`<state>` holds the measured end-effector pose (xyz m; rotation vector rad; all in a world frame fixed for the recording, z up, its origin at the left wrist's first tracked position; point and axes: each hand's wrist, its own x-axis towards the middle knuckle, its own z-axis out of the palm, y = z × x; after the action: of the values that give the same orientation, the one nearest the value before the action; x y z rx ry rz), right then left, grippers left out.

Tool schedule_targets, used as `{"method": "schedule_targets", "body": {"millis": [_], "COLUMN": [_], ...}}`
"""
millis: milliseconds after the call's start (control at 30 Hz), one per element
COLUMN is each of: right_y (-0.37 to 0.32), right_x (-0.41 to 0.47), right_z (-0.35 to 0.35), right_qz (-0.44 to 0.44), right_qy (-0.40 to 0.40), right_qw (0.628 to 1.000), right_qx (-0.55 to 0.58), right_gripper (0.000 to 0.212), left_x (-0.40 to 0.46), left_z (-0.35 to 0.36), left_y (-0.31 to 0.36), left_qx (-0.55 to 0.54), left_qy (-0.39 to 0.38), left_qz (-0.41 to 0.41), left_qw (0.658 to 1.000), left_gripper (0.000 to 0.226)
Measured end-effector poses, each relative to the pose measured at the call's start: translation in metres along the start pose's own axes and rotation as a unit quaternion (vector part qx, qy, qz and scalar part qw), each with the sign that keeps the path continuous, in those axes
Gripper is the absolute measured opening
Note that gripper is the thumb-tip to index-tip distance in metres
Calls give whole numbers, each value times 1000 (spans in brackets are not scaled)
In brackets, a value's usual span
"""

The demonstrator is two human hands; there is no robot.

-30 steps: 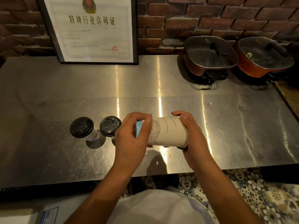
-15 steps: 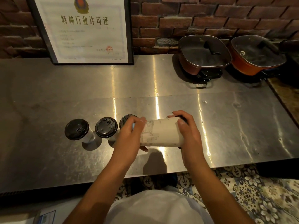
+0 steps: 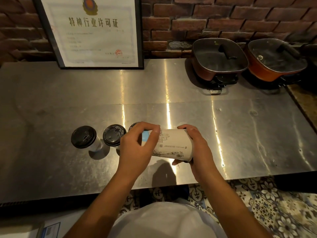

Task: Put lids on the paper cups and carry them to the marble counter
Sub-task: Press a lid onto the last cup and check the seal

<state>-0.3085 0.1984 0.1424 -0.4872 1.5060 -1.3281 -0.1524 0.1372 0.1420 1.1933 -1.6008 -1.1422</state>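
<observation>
Both hands, left (image 3: pixel 135 152) and right (image 3: pixel 199 148), grip a sideways paper cup (image 3: pixel 173 146); lidded cups (image 3: pixel 84 137) stand at nine o'clock.

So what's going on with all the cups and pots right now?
Held cup: on its side in the air, both hands gripping.
Left hand: curled round its narrow end.
Right hand: curled round its wide end.
Left cup: upright, lid on.
Middle cup: upright, lid on.
Third cup: lidded, mostly hidden.
Two pots: glass lids on.

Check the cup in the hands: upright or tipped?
Tipped: the paper cup lies sideways between left hand and right hand.
</observation>
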Motion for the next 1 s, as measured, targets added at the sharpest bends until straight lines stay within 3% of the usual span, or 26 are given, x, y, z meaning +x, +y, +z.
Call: {"method": "schedule_targets", "body": {"millis": [167, 333, 433, 500, 567, 667, 767, 900, 1000], "right_y": [15, 20, 21, 20, 16, 8, 4, 1, 1], "right_x": [-12, -11, -10, -8, -8, -7, -4, -4, -9], "right_z": [1, -6, -9, -9, -5, -2, -3, -5, -9], "right_qz": [-215, -332, -370, -341, -260, -115, -29, 49, 50], "right_qy": [34, 19, -2, -15, -18, 17, 22, -41, -135], "right_qw": [971, 910, 883, 897, 940, 986, 997, 997, 989], "right_qx": [-103, -246, -291, -281, -220, -121, -65, 36, -20], "right_gripper": [35, 42, 45, 44, 41, 42, 43, 47, 63], "left_x": [4, 6, 4, 2, -2, -14, -22, -20, -16], "left_z": [4, 4, -1, -3, -4, -6, -6, -9, -12], "left_y": [-7, -12, -15, -16, -15, -15, -22, -24, -26], "left_qx": [-173, -274, -292, -298, -282, -192, -136, -192, -226], "left_qy": [4, -39, -58, -52, -41, -4, 0, 28, 20], "left_qz": [-188, -362, -398, -389, -348, -217, -132, -201, -241], "left_qw": [967, 890, 868, 870, 893, 957, 982, 960, 944], "left_gripper": [18, 19, 25, 34, 34, 25, 31, 22, 38]}}
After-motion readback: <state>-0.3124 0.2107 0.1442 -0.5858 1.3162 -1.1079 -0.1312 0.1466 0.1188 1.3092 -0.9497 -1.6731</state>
